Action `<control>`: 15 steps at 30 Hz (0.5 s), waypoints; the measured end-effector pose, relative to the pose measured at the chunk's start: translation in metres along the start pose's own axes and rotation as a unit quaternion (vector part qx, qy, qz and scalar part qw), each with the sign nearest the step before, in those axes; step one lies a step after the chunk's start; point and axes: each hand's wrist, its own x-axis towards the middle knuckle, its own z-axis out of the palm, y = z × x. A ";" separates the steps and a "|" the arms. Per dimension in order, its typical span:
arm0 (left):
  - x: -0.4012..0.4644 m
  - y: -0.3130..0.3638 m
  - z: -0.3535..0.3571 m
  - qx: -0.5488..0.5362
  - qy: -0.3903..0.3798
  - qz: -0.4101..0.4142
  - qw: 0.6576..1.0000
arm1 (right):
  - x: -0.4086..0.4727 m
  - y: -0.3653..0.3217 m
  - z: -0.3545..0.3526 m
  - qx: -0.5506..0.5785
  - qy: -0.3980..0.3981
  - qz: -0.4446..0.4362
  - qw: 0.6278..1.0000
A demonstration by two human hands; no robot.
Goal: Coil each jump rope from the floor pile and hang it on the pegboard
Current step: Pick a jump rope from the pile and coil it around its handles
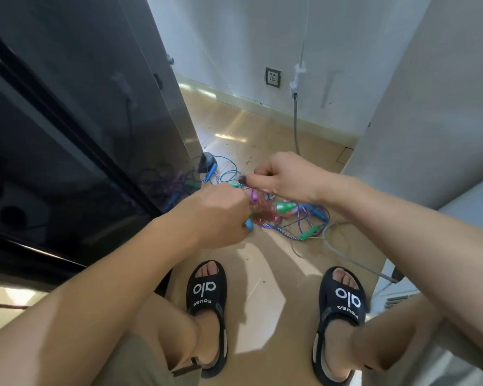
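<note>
A tangle of jump ropes lies on the tan floor ahead of my feet, with blue, green and purple cords and handles. My left hand grips a bundle of pink translucent rope coils, with a blue handle tip showing below the fist. My right hand is closed just above and to the right, pinching a strand that runs from the bundle. Both hands are held above the pile. The pegboard is not in view.
A tall dark glossy cabinet fills the left side. A white wall corner stands at right. A grey cable runs down the back wall from a plug, near a wall socket. My sandalled feet stand below the pile.
</note>
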 end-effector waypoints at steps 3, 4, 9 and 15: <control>-0.005 -0.004 -0.006 -0.237 0.009 -0.012 0.971 | -0.003 0.016 0.018 0.108 -0.045 0.084 0.990; -0.005 -0.007 -0.009 -0.349 0.019 -0.040 0.936 | -0.003 0.020 0.025 0.115 -0.038 0.099 0.988; 0.009 -0.045 0.006 -0.545 0.008 -0.265 0.795 | -0.023 -0.012 0.035 -0.022 0.021 0.048 0.998; 0.003 -0.038 0.014 -0.339 -0.036 -0.201 0.918 | -0.024 -0.054 0.022 -0.163 0.083 -0.141 0.973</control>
